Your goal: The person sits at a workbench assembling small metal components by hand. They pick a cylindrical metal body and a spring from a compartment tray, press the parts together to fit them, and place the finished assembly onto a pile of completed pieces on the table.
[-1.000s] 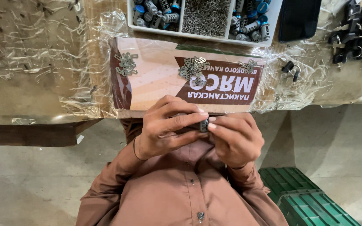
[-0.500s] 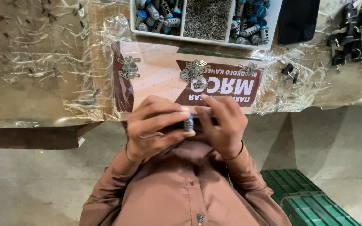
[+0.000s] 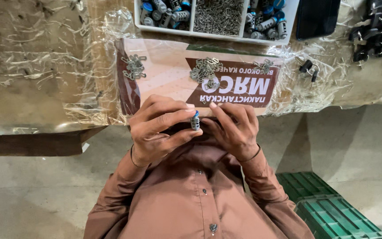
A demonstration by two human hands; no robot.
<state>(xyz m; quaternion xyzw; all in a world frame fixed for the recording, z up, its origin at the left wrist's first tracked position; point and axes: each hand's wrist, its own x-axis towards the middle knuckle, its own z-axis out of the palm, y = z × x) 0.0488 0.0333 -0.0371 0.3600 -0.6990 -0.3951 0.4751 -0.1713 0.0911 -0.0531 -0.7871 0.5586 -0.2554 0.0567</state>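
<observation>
Above the lap, both hands (image 3: 200, 128) pinch a small metal cylinder (image 3: 195, 120).

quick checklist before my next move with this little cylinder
1. Grip on cylinder: ok, pinched between thumb and forefinger of the left hand.
2. Right hand on the cylinder: cannot tell, its fingertips are right beside it but contact is unclear.
3. Cylinder's end facing: ok, blue end points towards the table.
4. Loose metal clips: ok, small piles lie on the cardboard just ahead of the hands.
5. Tray stocked: ok, compartments hold more cylinders and small metal pieces.
6. Anything fitted inside the cylinder: cannot tell, too small.
</observation>
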